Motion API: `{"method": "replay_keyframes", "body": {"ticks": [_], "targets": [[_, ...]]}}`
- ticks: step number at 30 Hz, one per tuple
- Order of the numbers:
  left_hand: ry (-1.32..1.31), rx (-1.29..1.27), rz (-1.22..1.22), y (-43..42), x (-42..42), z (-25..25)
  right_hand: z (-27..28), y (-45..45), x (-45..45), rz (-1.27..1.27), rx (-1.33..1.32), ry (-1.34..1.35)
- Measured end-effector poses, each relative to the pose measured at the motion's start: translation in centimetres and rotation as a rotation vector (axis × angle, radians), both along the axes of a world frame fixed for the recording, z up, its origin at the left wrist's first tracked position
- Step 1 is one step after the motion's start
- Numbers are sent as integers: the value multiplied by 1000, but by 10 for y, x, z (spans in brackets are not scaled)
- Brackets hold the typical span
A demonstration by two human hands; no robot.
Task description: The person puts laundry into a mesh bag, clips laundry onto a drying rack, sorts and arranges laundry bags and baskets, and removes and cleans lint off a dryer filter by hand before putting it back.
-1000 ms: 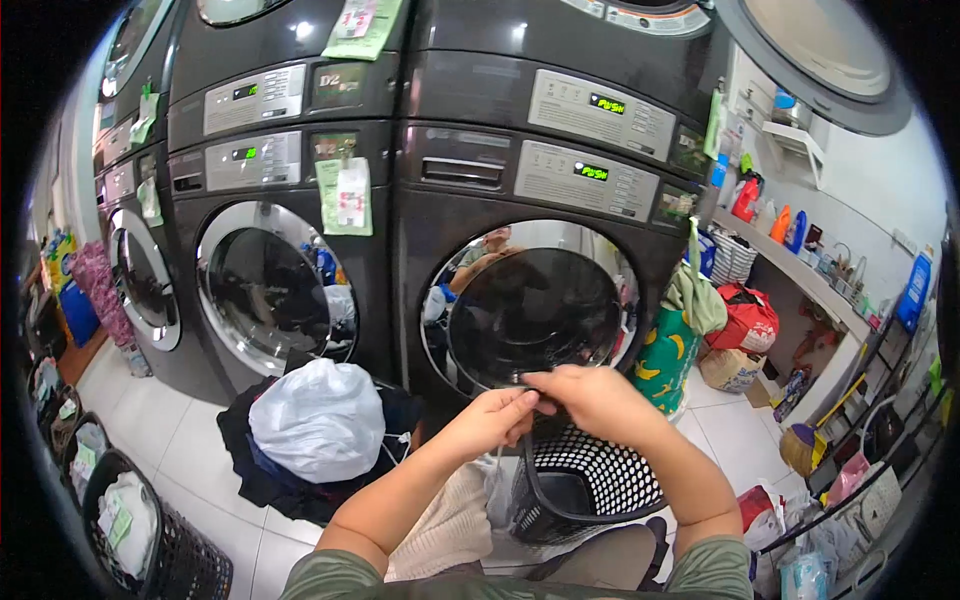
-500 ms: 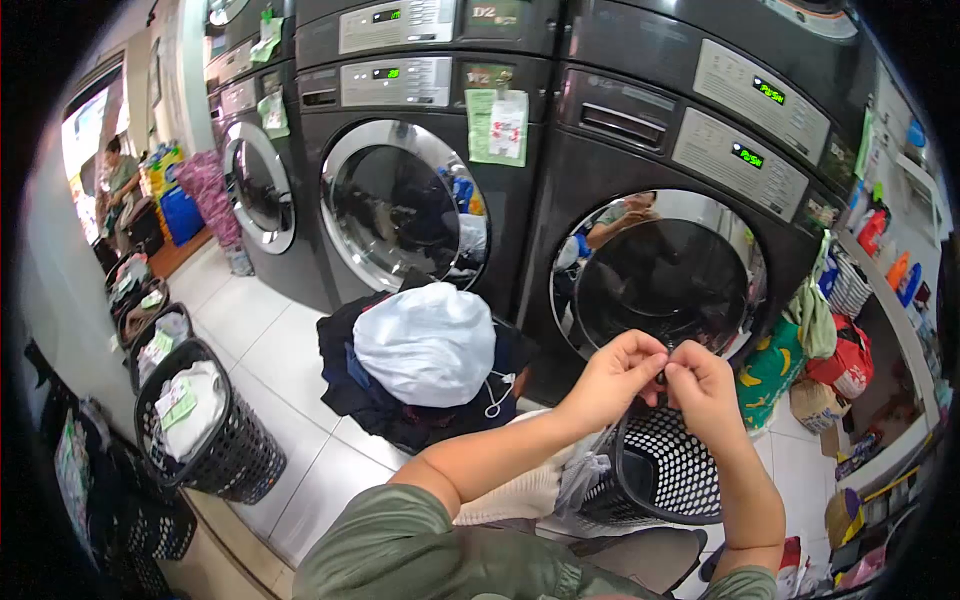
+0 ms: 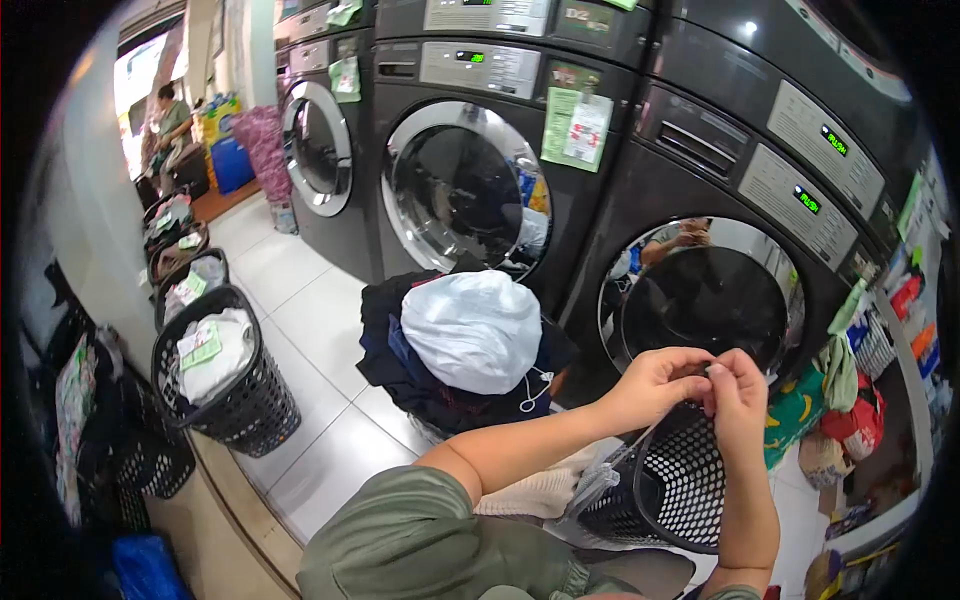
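Observation:
My left hand (image 3: 668, 386) and my right hand (image 3: 738, 392) meet in front of a dryer, fingertips pinched together. A small dark thing shows between them, too small to name. Below them a black perforated laundry basket (image 3: 686, 478) stands on the floor, partly hidden by my right forearm. Against the basket's left side hangs a clear plastic bag (image 3: 598, 482), beside a cream knitted cloth (image 3: 528, 494). Left of my hands, a white drawstring bag (image 3: 470, 332) lies on a heap of dark clothes (image 3: 385, 345), its white cord (image 3: 536, 390) hanging down.
Stacked dark dryers with round glass doors (image 3: 465, 190) line the far side. Several laundry baskets (image 3: 240, 395) stand along the left wall. At right are a green bag with yellow bananas (image 3: 795, 425) and a red bag (image 3: 855, 425). Another person (image 3: 175, 130) is far left.
The view has turned left, so the dryers and clothes heap sit farther right. My hands remain pinched together, and now appear slightly lower and to the right.

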State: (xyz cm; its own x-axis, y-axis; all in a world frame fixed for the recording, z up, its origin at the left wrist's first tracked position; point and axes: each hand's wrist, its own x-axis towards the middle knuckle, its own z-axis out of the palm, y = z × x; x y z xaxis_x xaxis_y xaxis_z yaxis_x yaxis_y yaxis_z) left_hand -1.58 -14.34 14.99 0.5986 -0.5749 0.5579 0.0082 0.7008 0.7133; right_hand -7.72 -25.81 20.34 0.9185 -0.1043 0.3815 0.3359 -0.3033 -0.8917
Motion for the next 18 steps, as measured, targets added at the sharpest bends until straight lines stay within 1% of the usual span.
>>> {"method": "replay_keyframes", "body": {"ticks": [1,2,3,4,5,6,8,9,10,11,12,14,15,16,17,18], "targets": [[-101,40,154,-4,4,-7,6,1,-1,-21,59,-25],[-84,121,94,6,-1,2,15,0,0,-57,109,-104],[-201,151,209,5,1,-3,28,-9,3,-91,171,-158],[-317,183,324,3,5,-13,51,-9,-1,-45,212,-254],[-435,210,420,3,8,-23,68,-25,3,-8,289,-292],[-488,241,484,3,11,-35,91,-32,-1,8,361,-292],[-359,251,361,-3,13,-72,135,-47,-1,61,416,-352],[-414,357,392,0,13,-85,158,-78,5,157,298,-384],[-467,466,420,5,12,-99,186,-114,11,179,249,-373],[-369,475,415,5,12,-115,214,-150,17,202,198,-362],[-364,479,413,9,9,-114,232,-144,15,265,203,-346],[-408,249,252,15,7,-108,236,-68,3,402,261,-313],[-515,197,160,14,6,-109,242,-42,-3,450,273,-289],[-698,297,256,14,2,-107,253,-21,-6,479,246,-292],[-697,499,279,12,-7,-116,266,-14,-7,431,54,-419],[-692,702,289,7,-18,-129,275,-8,-12,442,-134,-506]]}}
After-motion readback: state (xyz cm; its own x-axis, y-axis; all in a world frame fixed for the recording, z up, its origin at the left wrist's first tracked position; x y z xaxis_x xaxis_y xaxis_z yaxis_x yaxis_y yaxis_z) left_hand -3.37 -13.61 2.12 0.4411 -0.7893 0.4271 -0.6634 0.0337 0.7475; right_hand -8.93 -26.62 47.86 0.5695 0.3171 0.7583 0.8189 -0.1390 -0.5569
